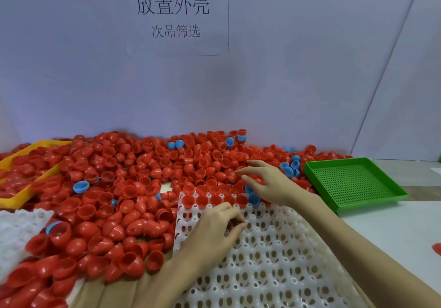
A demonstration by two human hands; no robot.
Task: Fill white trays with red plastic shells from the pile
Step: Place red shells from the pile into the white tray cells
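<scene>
Pale partition wall [286,80] behind, red plastic shells [133,171] heaped across the bench and against the far edge of the white tray [274,255], one far row seated already. Left hand [214,231] low on the tray, fingers curled, contents impossible to tell; right hand [269,183] spread over the pile, fingertips on shells. Probably light, stiff, slick cups; best pinched at the rim.

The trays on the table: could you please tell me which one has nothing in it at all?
The green tray on the right: its perforated floor is bare. The yellow tray on the left holds red shells, and the white tray in front already has a few red shells in its far row.
</scene>
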